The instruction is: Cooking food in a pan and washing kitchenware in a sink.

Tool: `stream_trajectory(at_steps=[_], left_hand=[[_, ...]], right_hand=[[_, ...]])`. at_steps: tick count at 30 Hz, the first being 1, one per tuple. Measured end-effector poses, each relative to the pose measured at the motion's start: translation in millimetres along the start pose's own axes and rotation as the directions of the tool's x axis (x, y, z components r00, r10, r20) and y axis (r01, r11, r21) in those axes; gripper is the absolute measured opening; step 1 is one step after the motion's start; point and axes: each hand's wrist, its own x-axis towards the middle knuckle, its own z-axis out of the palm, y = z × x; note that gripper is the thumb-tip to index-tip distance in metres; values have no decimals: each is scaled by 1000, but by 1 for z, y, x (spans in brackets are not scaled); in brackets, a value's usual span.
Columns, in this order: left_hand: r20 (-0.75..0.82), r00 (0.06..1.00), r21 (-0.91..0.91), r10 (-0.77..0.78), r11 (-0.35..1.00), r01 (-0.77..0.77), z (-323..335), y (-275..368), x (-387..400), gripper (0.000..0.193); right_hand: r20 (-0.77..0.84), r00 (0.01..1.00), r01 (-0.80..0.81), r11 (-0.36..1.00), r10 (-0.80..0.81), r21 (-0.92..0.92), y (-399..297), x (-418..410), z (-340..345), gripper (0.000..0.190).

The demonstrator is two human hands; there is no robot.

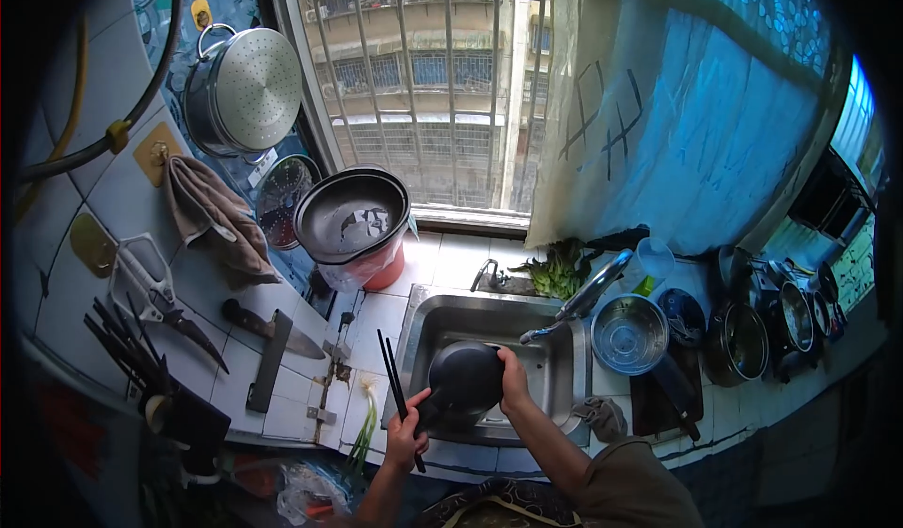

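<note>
My left hand (405, 442) holds a pair of black chopsticks (392, 369), which point up and away from me. The same hand is at the handle end of a small round black pan (464, 380). On the pan's right rim rest the fingers of my right hand (515, 383). The pan is over the stainless steel sink (554, 390) and hides much of its basin. From the right, a chrome faucet (596, 288) reaches over the sink, its spout beyond my right hand. Whether anything lies inside the pan cannot be made out.
Green onions (365, 422) lie left of the sink, leafy greens (557, 270) behind it. Right are a metal pot (630, 334), a cleaver (674, 394) and a crumpled cloth (601, 417). A knife (271, 327) and kitchen scissors (166, 302) hang on the left wall.
</note>
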Motion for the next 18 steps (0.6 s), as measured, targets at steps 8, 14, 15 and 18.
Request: stream_trajectory(at_steps=[8,14,15,18], left_hand=[[34,999,58,38,998,-40,9,-8,-70,43],[22,997,49,72,996,-73,4,-38,-98,41],[-13,996,58,87,995,-86,3,-43,-100,40],[-13,990,91,137,987,-136,-2,-56,-106,43]], right_hand=[[-86,996,-24,999,28,42,7,-76,-23,27],[-63,984,161,981,-169,-108,15,-117,-35,29],[-6,981,190,966,-194,-174,13,-123,-38,32],[37,978,208,961,-205,-183,25,-129,-53,32]])
